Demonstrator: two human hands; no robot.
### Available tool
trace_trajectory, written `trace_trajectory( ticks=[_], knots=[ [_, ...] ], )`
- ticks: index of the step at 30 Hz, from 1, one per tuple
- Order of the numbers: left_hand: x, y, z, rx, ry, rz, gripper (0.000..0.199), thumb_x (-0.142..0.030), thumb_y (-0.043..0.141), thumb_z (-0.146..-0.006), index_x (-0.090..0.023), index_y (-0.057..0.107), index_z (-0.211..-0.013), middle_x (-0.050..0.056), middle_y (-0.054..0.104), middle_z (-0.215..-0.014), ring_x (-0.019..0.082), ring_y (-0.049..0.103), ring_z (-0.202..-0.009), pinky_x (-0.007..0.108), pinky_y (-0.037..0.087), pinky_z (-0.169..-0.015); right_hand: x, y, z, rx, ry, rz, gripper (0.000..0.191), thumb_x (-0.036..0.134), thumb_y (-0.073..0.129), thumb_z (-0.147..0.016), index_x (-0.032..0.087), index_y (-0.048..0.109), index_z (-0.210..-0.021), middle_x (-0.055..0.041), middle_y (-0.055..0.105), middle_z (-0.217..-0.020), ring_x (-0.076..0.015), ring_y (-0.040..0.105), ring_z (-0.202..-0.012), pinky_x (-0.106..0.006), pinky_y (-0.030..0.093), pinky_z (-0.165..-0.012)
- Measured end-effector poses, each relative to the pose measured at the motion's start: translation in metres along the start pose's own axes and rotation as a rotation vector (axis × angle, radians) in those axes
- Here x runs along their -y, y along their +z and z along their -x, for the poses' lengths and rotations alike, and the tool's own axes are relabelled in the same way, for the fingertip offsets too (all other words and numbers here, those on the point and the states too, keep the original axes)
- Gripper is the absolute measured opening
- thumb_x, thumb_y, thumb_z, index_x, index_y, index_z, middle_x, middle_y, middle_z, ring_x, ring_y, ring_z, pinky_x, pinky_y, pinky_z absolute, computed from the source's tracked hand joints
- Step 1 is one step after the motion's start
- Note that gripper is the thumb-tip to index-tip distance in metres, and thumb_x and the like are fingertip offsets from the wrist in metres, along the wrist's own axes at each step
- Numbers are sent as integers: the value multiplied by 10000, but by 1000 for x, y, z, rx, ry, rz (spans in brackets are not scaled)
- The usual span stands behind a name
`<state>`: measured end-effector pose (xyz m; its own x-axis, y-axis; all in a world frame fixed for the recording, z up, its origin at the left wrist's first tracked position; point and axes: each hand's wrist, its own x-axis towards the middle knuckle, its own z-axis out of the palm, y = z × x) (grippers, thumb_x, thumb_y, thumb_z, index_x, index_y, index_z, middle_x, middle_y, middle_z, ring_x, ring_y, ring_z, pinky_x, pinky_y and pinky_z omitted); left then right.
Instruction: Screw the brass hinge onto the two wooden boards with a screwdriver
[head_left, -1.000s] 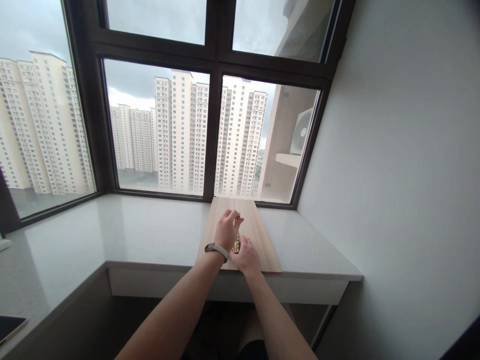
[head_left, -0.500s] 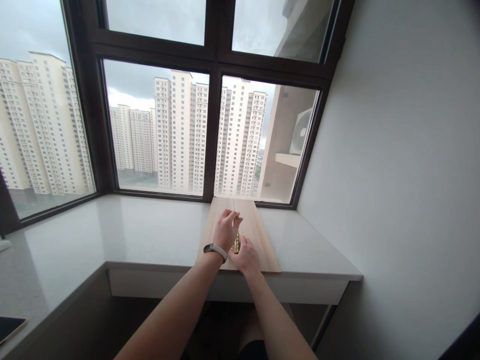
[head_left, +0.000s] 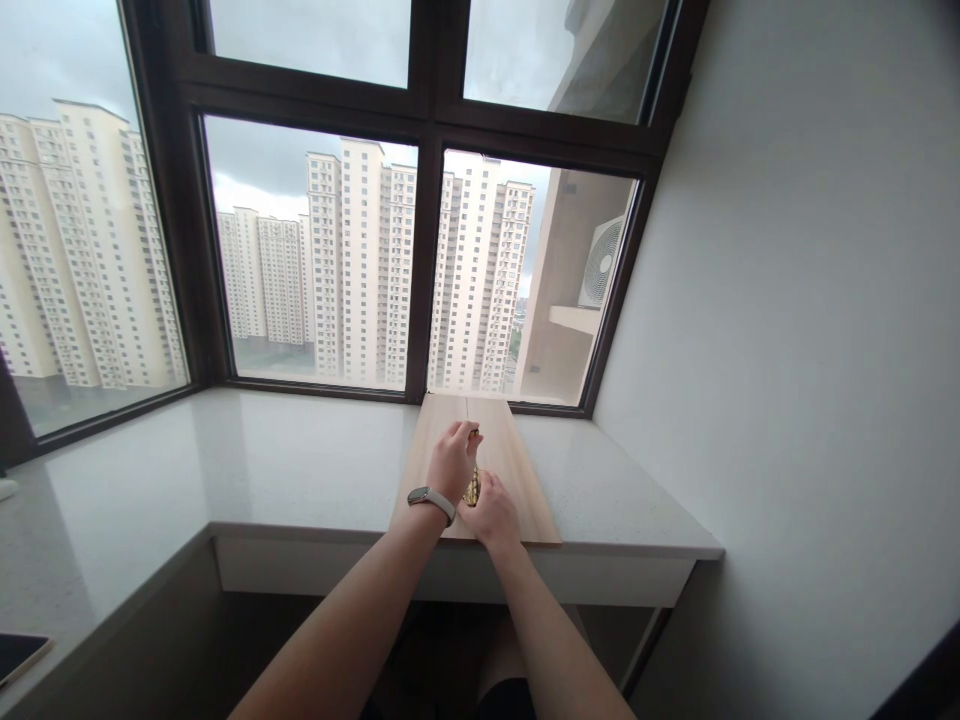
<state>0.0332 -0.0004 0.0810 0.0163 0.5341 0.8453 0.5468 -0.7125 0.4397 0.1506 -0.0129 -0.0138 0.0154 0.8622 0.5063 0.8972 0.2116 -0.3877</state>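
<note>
A light wooden board (head_left: 517, 490) lies on the white counter below the window. Over its middle, my left hand (head_left: 452, 462), with a banded watch (head_left: 430, 496) on the wrist, pinches a small gold and dark piece (head_left: 474, 434). Just nearer to me, a gold, bumpy object (head_left: 472, 489) rests at the board, partly hidden by my hands. My right hand (head_left: 495, 512) is wrapped round its right side, fingers curled. Whether the small piece joins the gold object cannot be made out.
The white counter (head_left: 315, 470) runs along dark-framed windows, with its front edge close to my forearms. A white wall (head_left: 787, 350) rises at the right. The corner of a dark flat device (head_left: 21, 655) shows at the lower left.
My left fingers have turned slightly around the small piece. My right hand stays at the gold object, almost unmoved.
</note>
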Motion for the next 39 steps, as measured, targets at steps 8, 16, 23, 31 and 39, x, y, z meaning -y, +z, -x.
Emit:
trace_trajectory(
  ticks=[8,16,23,31,39],
  knots=[
    [0,-1,0,14,-10,-35,85,-180,603,-968,-228,634,-1030,55,661,-1002,193,665,-884,321,541,-780,-1,2,-1,3,7,8,492,466,634,-834,187,576,-1236,-131,635,-1200,-274,612,-1079,-331,447,-914],
    [0,1,0,35,-7,-37,176,-147,523,-994,-230,608,-1125,75,680,-1059,224,652,-984,370,550,-853,-3,3,-1,-4,0,1,486,440,646,-812,196,580,-1227,-123,637,-1190,-267,606,-1084,-329,450,-925],
    [-4,-4,-1,-4,51,-41,89,-179,592,-968,-223,642,-1028,74,640,-1016,221,637,-973,382,548,-864,-3,4,-1,2,11,-15,538,460,649,-809,195,567,-1270,-129,633,-1214,-276,605,-1096,-333,447,-934],
    [-4,-1,1,9,12,-26,187,-144,516,-994,-212,642,-1113,81,642,-1020,209,649,-916,361,564,-806,-3,3,-1,-7,-1,-8,516,446,645,-810,197,570,-1255,-125,636,-1205,-270,608,-1087,-322,449,-916],
    [-3,-2,-1,40,25,-2,164,-160,538,-991,-227,657,-1081,67,640,-999,208,652,-934,359,556,-824,-1,2,-1,-2,6,-1,500,442,630,-820,202,576,-1256,-126,647,-1187,-274,610,-1094,-333,447,-941]
  ],
)
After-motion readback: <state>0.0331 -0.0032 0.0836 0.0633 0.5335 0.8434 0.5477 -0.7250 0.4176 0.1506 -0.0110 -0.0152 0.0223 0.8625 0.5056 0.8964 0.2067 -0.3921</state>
